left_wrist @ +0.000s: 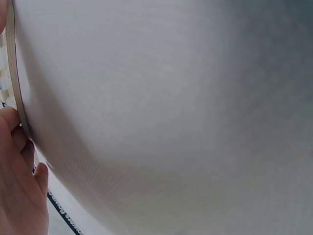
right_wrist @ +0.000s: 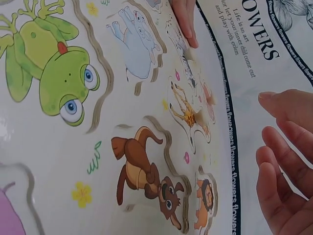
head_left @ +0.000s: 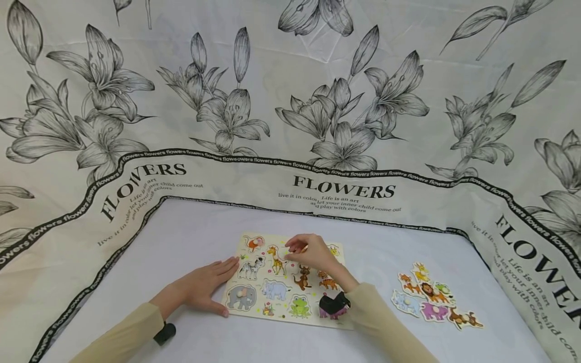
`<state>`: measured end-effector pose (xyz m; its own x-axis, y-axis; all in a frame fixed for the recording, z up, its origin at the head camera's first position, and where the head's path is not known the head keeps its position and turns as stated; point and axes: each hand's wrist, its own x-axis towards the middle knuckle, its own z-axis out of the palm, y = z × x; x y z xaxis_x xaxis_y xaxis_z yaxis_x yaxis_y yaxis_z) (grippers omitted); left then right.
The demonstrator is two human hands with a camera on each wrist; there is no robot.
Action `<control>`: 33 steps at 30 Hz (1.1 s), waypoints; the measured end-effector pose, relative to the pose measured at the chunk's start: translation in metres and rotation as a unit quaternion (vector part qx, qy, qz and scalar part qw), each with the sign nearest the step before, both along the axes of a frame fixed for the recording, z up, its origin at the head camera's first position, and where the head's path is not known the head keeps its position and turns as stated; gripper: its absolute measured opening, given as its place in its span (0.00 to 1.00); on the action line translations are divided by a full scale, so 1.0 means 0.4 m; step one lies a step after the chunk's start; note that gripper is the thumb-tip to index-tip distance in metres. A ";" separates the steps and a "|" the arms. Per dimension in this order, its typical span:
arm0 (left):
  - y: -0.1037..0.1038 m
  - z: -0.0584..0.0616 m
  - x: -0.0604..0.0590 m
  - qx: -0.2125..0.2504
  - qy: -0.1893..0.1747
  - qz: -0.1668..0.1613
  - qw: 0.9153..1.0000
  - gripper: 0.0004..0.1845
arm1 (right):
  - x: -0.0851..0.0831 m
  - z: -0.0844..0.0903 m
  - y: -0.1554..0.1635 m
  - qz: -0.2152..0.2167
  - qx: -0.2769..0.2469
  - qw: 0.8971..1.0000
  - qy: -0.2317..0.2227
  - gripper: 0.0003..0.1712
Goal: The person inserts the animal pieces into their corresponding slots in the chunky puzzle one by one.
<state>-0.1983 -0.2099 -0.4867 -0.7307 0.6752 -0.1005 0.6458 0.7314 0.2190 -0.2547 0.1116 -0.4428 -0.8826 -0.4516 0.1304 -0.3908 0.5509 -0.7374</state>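
White cloth covers the counter (head_left: 190, 242), backed by a hanging sheet (head_left: 290, 101) printed with grey lilies and the word FLOWERS. On it, the left hand (head_left: 204, 287) lies flat with straight fingers, pressing the 9 o'clock edge of the puzzle board (head_left: 277, 315); its fingertips touch the zebra picture (head_left: 251, 267). The right hand (head_left: 313, 254) hovers over the board's 12 o'clock part, fingers loosely bent toward the thumb; whether it pinches anything cannot be told. Around it on the board sit a giraffe (head_left: 275, 258), a brown dog (right_wrist: 146, 176), a frog (right_wrist: 49, 68) and an elephant (head_left: 241, 297). Well apart at 3 o'clock lies a cluster of loose animal pieces (head_left: 431, 297).
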 end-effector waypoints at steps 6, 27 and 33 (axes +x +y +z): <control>-0.001 -0.002 -0.002 0.001 0.002 -0.003 1.000 0.60 | 0.007 0.001 0.033 0.007 -0.005 1.000 0.015 0.17; 0.003 -0.008 -0.002 0.001 -0.002 0.002 1.000 0.61 | 0.048 -0.018 0.136 -0.036 0.026 0.998 0.033 0.17; 0.001 -0.006 -0.002 0.002 -0.003 0.002 1.000 0.61 | 0.056 -0.023 0.168 -0.045 0.026 0.998 0.042 0.15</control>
<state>-0.1993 -0.2094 -0.4890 -0.7332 0.6722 -0.1025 0.6412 0.7337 0.2249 -0.2322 0.1789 -0.4520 -0.9067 -0.3795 0.1843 -0.3978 0.6235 -0.6730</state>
